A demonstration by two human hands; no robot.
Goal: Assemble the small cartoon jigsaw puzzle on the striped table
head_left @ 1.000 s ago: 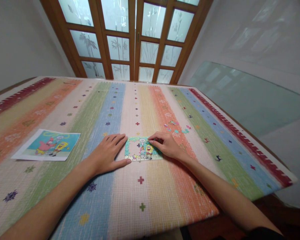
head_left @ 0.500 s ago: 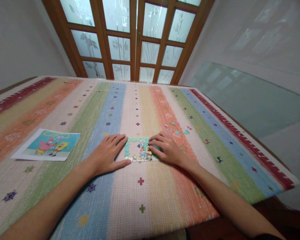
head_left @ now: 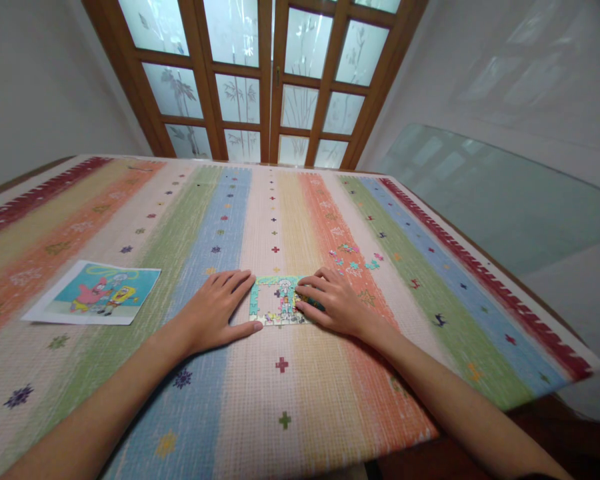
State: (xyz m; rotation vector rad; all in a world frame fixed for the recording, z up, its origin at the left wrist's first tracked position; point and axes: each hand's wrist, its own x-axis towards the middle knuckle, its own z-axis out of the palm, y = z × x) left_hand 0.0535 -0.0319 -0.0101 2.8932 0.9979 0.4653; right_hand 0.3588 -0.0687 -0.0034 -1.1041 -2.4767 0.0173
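Note:
A partly assembled jigsaw puzzle (head_left: 287, 304) lies flat on the striped tablecloth, with cartoon figures in its right half. Cloth shows through a gap in its left-middle part. My left hand (head_left: 220, 308) rests at the puzzle's left side, fingers and thumb spread, fingertips by its edge. Over the right side lies my right hand (head_left: 333, 303), its fingers bent and apart, touching the puzzle and hiding part of it. No loose piece shows in either hand.
Several loose puzzle pieces (head_left: 354, 265) lie beyond my right hand. A printed cartoon picture (head_left: 97, 293) lies on the tablecloth (head_left: 260, 413) to the left. Wooden doors with frosted panes (head_left: 240, 97) stand past the table's far edge.
My right hand's fingers have shifted slightly and spread a little more over the puzzle's right side. My left hand stays in place.

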